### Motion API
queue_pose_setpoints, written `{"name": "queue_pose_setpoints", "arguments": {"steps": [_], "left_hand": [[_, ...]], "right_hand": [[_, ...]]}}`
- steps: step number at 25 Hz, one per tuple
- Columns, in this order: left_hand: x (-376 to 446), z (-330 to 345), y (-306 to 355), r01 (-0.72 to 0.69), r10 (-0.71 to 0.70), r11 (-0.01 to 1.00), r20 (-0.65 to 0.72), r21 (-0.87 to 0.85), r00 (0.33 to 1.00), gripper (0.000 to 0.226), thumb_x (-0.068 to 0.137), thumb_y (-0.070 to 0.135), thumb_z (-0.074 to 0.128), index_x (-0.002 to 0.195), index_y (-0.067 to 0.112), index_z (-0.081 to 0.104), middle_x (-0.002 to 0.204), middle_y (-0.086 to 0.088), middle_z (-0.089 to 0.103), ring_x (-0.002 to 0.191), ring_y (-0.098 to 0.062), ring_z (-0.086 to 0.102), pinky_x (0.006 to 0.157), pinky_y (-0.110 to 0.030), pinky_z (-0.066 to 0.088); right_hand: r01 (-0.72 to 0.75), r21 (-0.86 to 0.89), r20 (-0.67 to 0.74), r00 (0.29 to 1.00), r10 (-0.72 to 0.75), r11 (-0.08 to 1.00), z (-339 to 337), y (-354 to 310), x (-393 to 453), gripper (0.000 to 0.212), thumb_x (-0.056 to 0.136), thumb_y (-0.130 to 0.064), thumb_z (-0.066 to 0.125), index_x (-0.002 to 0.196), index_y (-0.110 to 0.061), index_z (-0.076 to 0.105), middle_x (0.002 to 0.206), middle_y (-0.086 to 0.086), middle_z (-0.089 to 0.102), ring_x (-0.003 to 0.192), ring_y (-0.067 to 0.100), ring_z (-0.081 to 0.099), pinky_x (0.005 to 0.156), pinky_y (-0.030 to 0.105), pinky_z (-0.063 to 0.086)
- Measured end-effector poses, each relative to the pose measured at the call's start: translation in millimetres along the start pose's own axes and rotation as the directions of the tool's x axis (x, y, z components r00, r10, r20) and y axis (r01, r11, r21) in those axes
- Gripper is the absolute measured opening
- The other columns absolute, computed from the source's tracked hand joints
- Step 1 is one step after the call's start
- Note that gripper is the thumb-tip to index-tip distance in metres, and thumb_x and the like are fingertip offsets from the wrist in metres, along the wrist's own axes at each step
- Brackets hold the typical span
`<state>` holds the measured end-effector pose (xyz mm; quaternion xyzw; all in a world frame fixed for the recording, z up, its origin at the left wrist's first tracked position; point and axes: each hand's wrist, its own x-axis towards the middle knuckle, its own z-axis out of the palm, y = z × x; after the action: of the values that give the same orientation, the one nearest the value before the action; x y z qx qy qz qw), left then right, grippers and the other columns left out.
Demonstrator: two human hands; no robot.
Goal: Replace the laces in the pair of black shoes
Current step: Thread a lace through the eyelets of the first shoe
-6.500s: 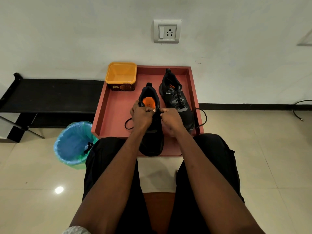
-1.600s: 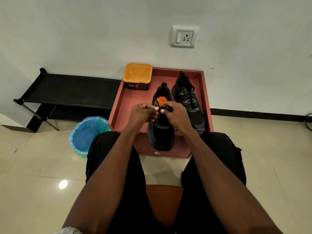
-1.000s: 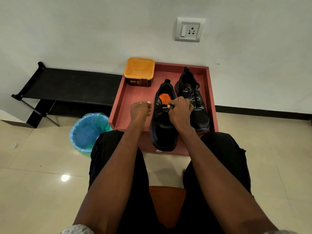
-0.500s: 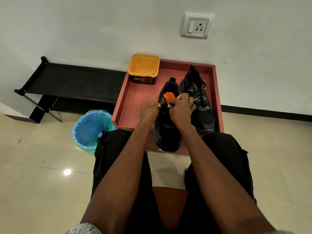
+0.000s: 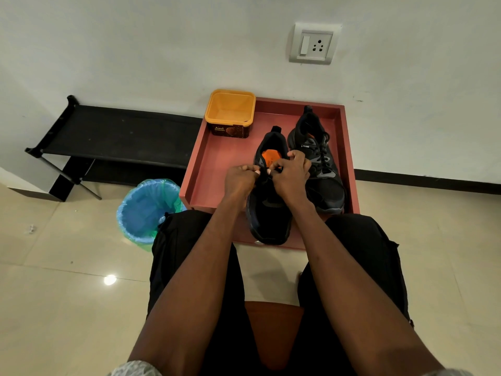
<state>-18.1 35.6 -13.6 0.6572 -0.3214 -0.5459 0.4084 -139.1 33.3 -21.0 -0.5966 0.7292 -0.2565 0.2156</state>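
Observation:
Two black shoes stand side by side on a red tray (image 5: pixel 217 169). The near shoe (image 5: pixel 269 213), with an orange insole, points its toe toward me. My left hand (image 5: pixel 240 181) and my right hand (image 5: pixel 292 176) meet over its eyelets, and both pinch its black lace (image 5: pixel 264 177) with curled fingers. Most of that lace is hidden under my fingers. The far shoe (image 5: pixel 321 169) sits to the right with its lace threaded in.
A yellow tub (image 5: pixel 230 111) with a brown label stands at the tray's back left corner. A blue-lined bin (image 5: pixel 147 210) sits on the floor left of the tray. A low black rack (image 5: pixel 113 131) runs along the wall. My knees flank the tray's front edge.
My left hand left the shoe a second ago, rested on the tray, then came back to the lace beside my right hand. The loose lace ends seen earlier are drawn in.

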Motion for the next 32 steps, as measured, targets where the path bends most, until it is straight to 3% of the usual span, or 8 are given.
{"name": "queue_pose_setpoints", "arguments": {"steps": [5,11,16,18,21,24,28,32], "left_hand": [[2.5,3.8,-6.3,-0.081,0.082,0.996,-0.03,0.024,0.996,0.015,0.088,0.006,0.068,0.077,0.016,0.072,0.082,-0.007,0.073,0.077,-0.017,0.067,0.073,-0.032,0.057],[-2.5,6.1,-2.5,-0.106,0.128,0.982,-0.132,0.157,0.983,0.01,0.094,0.01,0.058,0.09,0.012,0.068,0.084,-0.007,0.072,0.073,-0.018,0.066,0.062,-0.033,0.057],[-13.5,-15.7,19.9,-0.082,0.017,0.94,-0.195,-0.332,0.981,0.017,0.101,0.006,0.046,0.115,0.003,0.055,0.093,-0.012,0.073,0.073,-0.017,0.07,0.07,-0.032,0.061],[-18.7,-29.9,31.5,-0.323,0.114,0.819,-0.416,-0.475,0.902,0.013,0.101,0.008,0.047,0.113,0.01,0.052,0.095,-0.006,0.071,0.079,-0.012,0.069,0.071,-0.027,0.059],[-18.6,-45.1,35.0,-0.594,0.235,0.731,-0.693,-0.336,0.681,0.021,0.102,0.01,0.044,0.123,0.008,0.047,0.116,-0.003,0.063,0.103,-0.012,0.066,0.08,-0.021,0.056],[-14.5,-36.5,21.1,-0.406,0.354,0.914,-0.457,-0.018,0.816,0.044,0.099,0.006,0.043,0.142,0.016,0.037,0.125,-0.001,0.057,0.102,-0.019,0.065,0.077,-0.028,0.059],[-15.3,-8.0,5.5,-0.279,0.278,0.883,0.059,0.377,0.959,0.056,0.095,0.0,0.049,0.147,0.02,0.04,0.132,-0.004,0.057,0.097,-0.029,0.069,0.073,-0.036,0.061],[-16.7,-2.8,1.9,-0.325,0.377,0.724,0.045,0.608,0.925,0.022,0.093,0.004,0.049,0.086,0.012,0.068,0.077,0.0,0.067,0.066,-0.016,0.064,0.062,-0.038,0.055]], "right_hand": [[-0.034,0.138,0.146,0.989,0.013,0.99,-1.6,-1.2,-0.6,0.014,0.098,-0.019,0.054,0.089,-0.021,0.065,0.153,0.003,0.027,0.139,0.027,0.019,0.113,0.048,0.024],[-0.036,0.03,-0.03,0.999,0.037,0.999,-10.5,9.7,3.5,0.027,0.095,-0.018,0.054,0.116,-0.022,0.07,0.138,0.005,0.048,0.134,0.028,0.037,0.112,0.05,0.023],[-0.059,0.08,-0.004,0.998,0.059,0.995,-17.4,13.6,3.2,0.027,0.095,-0.019,0.05,0.111,-0.027,0.07,0.104,-0.006,0.07,0.105,0.016,0.06,0.108,0.046,0.021],[-0.065,0.095,0.022,0.998,0.064,0.993,-19.2,15.7,3.2,0.029,0.096,-0.018,0.047,0.112,-0.028,0.07,0.102,-0.005,0.07,0.102,0.016,0.06,0.108,0.043,0.021],[-0.098,0.19,0.095,0.992,0.081,0.977,-18.4,22.1,6.7,0.035,0.093,-0.017,0.04,0.104,-0.033,0.069,0.095,-0.004,0.071,0.091,0.02,0.063,0.106,0.054,0.036],[-0.11,0.266,0.129,0.989,0.078,0.958,-20.9,23.3,5.6,0.043,0.083,-0.018,0.032,0.097,-0.039,0.067,0.096,0.0,0.072,0.079,0.02,0.061,0.087,0.047,0.042],[-0.088,0.273,0.141,0.989,0.051,0.958,-25.7,23.1,2.7,0.045,0.088,-0.011,0.035,0.11,-0.029,0.07,0.102,0.008,0.072,0.074,0.02,0.057,0.07,0.041,0.046],[-0.083,0.253,0.157,0.987,0.044,0.964,-25.7,27.3,3.3,0.046,0.088,-0.009,0.037,0.113,-0.031,0.069,0.097,0.006,0.069,0.066,0.017,0.055,0.063,0.035,0.046]]}}
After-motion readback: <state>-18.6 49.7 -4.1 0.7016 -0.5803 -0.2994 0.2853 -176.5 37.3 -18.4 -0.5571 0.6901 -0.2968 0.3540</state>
